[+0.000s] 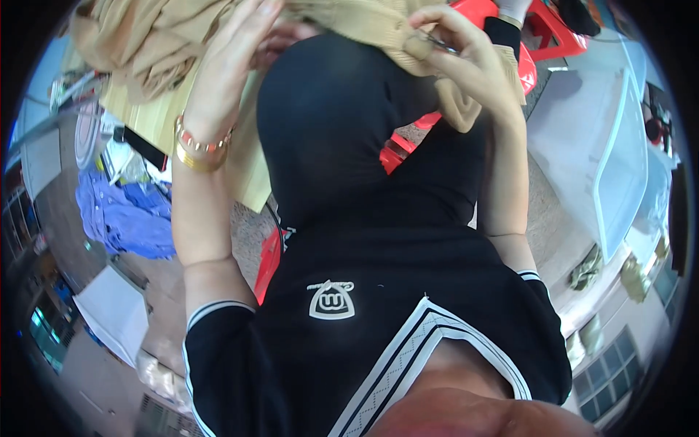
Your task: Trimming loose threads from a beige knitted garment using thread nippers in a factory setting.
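Note:
A tan ribbed knit garment stretches across the top of the head view, above my black-clad knees. My left hand is at its left part, fingers curled at the cloth; the fingertips are partly cut off by the upper edge. On the other side my right hand pinches the knit between thumb and fingers. A small dark, shiny metal tool shows among those fingers, too little of it to name. From below the right hand hangs a loop of the same tan knit.
Piled tan garments lie at the upper left on a pale wooden board. Beyond are a dark phone-like slab and blue cloth. Red plastic stools and a translucent bin stand right. Another person's hand shows at top.

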Demonstrator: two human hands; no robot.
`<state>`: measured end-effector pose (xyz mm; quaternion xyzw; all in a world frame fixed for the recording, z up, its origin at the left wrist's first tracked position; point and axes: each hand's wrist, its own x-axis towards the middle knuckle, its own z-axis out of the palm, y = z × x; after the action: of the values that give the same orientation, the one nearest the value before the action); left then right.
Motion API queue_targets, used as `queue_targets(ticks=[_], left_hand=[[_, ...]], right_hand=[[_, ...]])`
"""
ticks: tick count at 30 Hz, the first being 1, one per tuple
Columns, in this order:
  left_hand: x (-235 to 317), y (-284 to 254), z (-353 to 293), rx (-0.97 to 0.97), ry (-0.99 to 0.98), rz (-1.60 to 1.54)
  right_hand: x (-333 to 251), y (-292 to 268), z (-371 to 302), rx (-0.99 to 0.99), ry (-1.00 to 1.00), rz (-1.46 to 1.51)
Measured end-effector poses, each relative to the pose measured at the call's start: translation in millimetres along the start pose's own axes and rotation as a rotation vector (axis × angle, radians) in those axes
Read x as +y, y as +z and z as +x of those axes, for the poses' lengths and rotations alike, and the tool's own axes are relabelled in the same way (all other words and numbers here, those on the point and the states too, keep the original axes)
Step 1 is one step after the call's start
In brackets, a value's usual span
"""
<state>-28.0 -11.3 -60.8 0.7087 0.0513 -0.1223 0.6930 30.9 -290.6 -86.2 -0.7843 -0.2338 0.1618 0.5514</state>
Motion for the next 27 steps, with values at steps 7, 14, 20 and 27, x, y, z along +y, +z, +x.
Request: queue_targets(ticks=[7, 14, 20, 27], left_hand=[[19, 21, 23, 0.072, 0.130, -0.182], [17, 16, 28, -0.260, 0.355, -0.266], [17, 12, 25, -0.091, 0.220, -0.263], [-10, 11, 54, -0.620, 0.470, -0.938]], right_hand=[[20, 4, -3, 0.080, -0.009, -0.048], [31, 7, -9, 0.145, -0.168, 0.004], [34, 9, -15, 0.114, -0.051, 0.107], [39, -9, -14, 0.014, -0.064, -0.253]])
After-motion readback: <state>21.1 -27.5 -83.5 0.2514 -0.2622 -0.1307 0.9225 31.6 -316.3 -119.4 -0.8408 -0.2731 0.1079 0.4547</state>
